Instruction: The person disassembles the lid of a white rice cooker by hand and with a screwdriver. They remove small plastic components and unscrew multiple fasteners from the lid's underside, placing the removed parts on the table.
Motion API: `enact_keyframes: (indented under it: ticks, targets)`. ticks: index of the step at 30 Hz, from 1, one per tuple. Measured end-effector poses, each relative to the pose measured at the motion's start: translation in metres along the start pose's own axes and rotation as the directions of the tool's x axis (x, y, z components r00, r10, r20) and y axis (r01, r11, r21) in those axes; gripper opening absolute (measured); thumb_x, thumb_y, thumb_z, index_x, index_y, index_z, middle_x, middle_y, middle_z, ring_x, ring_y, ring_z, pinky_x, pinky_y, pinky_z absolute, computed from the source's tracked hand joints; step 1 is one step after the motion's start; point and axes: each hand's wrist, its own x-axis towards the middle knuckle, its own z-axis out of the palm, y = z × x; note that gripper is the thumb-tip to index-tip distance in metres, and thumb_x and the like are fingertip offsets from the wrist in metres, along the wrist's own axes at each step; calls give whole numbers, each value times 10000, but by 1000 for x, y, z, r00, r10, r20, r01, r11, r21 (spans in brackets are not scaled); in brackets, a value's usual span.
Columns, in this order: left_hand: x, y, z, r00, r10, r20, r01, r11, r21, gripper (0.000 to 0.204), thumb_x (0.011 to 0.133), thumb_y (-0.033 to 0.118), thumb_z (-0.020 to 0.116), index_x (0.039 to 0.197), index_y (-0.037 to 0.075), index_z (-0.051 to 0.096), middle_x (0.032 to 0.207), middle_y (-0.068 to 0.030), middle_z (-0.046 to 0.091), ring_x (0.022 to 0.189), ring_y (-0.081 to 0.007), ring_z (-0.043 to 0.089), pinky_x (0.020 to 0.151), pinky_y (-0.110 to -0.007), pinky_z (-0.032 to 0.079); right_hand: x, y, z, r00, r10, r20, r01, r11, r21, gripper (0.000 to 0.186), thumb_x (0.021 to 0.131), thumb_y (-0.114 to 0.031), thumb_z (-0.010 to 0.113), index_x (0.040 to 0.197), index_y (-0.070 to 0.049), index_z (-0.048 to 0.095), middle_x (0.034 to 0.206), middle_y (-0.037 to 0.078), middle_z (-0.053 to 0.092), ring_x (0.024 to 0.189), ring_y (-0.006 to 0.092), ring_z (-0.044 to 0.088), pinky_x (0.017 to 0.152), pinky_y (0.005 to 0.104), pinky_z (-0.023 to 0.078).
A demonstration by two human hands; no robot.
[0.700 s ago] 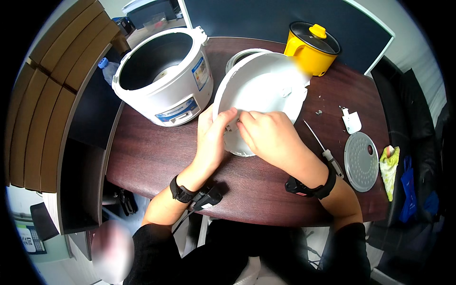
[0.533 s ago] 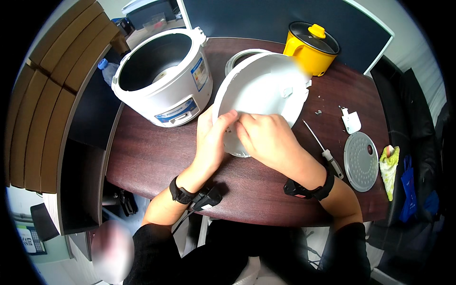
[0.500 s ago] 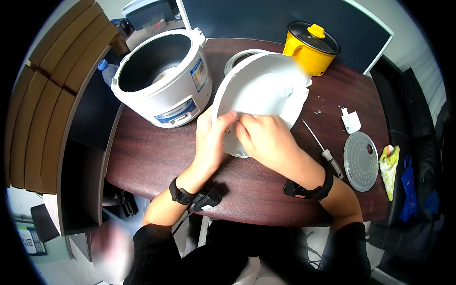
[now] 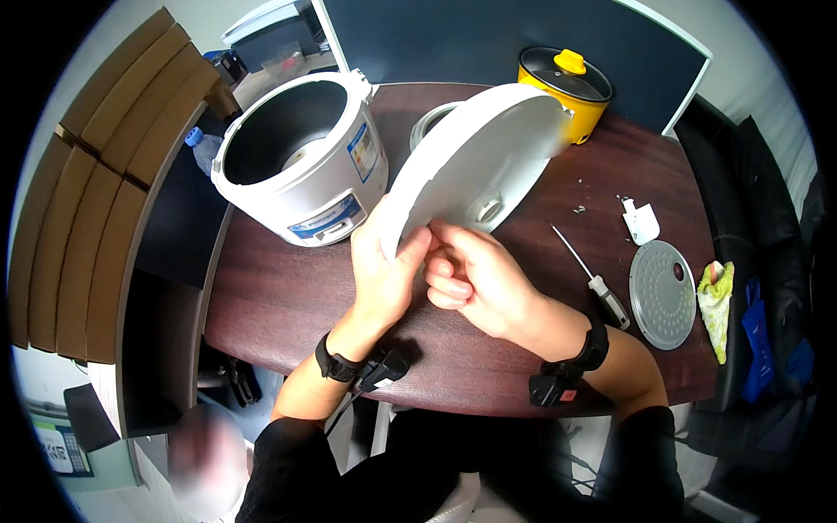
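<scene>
A white plastic lid-like shell (image 4: 479, 139) stands tilted on edge, its concave inside facing right. My left hand (image 4: 384, 275) grips its lower left rim, thumb at the inner side. My right hand (image 4: 475, 279) is closed beside that thumb, index finger at the shell's lower edge, other fingers curled; what its fingertips pinch is hidden. A screwdriver (image 4: 608, 296) lies right of my right hand, near a perforated grey metal disc (image 4: 660, 301), a small white plastic piece (image 4: 643, 224) and small screws (image 4: 580, 209).
The white rice cooker body (image 4: 296, 209) stands back left, a round piece (image 4: 425, 122) partly behind the shell, a yellow pot (image 4: 588, 113) back right. The wooden desk (image 4: 261, 296) borders cardboard boxes (image 4: 96, 261) on the left, a dark partition behind. A yellow cloth (image 4: 715, 305) is at the right edge.
The shell has tilted up more onto its edge, turning its inside rightward. My right hand has rotated and moved slightly down, showing curled fingers. The view has shifted a little.
</scene>
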Motion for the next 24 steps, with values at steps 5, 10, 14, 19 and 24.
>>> enact_keyframes:
  ticks: [5,10,14,19,24]
  targets:
    - [-5,-1,-4,999,-10,-31,6,993,-114,395,827,162,557,1157,-52,520,978,-76,585,892,-148,534,804,-286,429,2,-8,2,860,-441,258,446,400,-801,190,892,-176,533,815,-2,523,580,82,532,454,221,546,426,308,425]
    - [-4,3,-2,998,35,-61,-43,991,-127,425,826,167,561,1185,-53,507,1021,-83,579,932,-151,527,829,-292,419,1,-9,4,643,-519,563,361,-444,-820,72,816,-41,582,796,13,539,677,171,583,599,363,593,502,386,470]
    - [-8,-1,-3,999,47,-13,-48,995,-92,426,809,130,560,1189,-54,505,1034,-86,580,940,-155,530,840,-293,418,2,-6,1,618,-546,565,395,-406,-824,62,820,-36,570,791,9,538,666,174,574,595,344,597,501,391,471]
    - [-7,-1,0,999,48,-15,-49,996,-70,405,798,92,541,1175,-54,510,1012,-76,587,918,-148,538,828,-287,426,5,6,2,844,-510,168,418,427,-802,166,923,-124,495,813,-4,528,589,74,516,471,182,503,440,307,410]
    - [-6,-3,-2,999,36,-12,-36,999,-4,388,808,68,524,1175,-56,505,964,-82,599,850,-143,556,781,-283,451,0,2,8,994,-111,9,111,975,-194,237,974,-221,428,861,-31,515,565,20,432,429,105,368,426,254,341]
